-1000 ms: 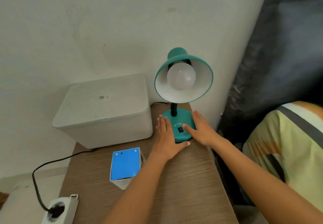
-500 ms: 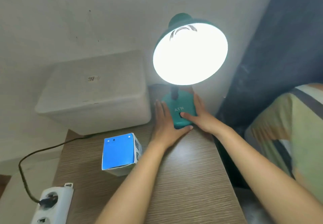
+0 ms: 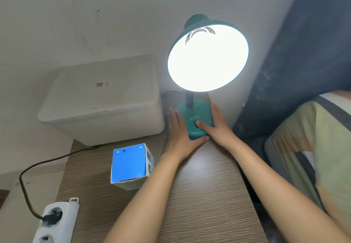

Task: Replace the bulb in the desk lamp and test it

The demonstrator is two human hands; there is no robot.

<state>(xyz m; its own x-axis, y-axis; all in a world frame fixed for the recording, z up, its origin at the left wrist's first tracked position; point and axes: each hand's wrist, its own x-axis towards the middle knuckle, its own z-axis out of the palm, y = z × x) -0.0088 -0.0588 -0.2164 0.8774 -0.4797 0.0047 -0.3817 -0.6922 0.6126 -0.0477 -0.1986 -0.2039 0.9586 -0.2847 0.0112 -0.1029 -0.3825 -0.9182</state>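
Note:
A teal desk lamp stands at the far right of the wooden table [image 3: 199, 195]. Its shade [image 3: 208, 56] glows bright white, so the bulb inside is lost in the glare. My left hand [image 3: 179, 134] lies flat against the left side of the lamp base [image 3: 195, 113], thumb along its front edge. My right hand [image 3: 214, 125] cups the right side of the base, with the thumb resting on the black switch. A blue and white bulb box [image 3: 131, 165] stands on the table left of my left forearm.
A large white lidded bin [image 3: 106, 98] sits behind the bulb box, against the wall. A white power strip [image 3: 55, 222] with a black plug and cord lies at the lower left. A dark curtain and a striped cushion [image 3: 319, 147] fill the right side.
The lamp went from off, with the bulb visible, to lit. My right thumb moved onto the switch. The view has moved closer and lower; both hands stay on the base.

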